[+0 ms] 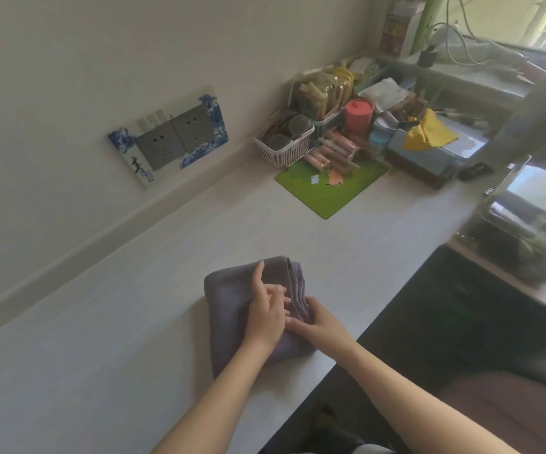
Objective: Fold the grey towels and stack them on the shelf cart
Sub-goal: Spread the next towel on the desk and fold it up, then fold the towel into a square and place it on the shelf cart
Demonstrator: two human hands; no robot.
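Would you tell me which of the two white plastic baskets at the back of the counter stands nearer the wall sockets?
The lower white plastic basket holding round dark lids, at the green mat's corner; the taller one with packets stands behind it.

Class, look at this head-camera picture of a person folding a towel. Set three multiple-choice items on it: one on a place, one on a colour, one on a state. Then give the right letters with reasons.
1. Where does the grey towel lie?
A. on the white table
B. on the green mat
C. in the pink basket

2. What colour is the lidded cup behind the mat?
A. blue
B. red
C. black

3. What state is the towel in?
A. spread out flat
B. hanging
C. folded into layers

Answers:
1 A, it rests on bare tabletop near the front edge.
2 B, its lid and body are red.
3 C, stacked edges show along its right side, under the left hand and right hand.
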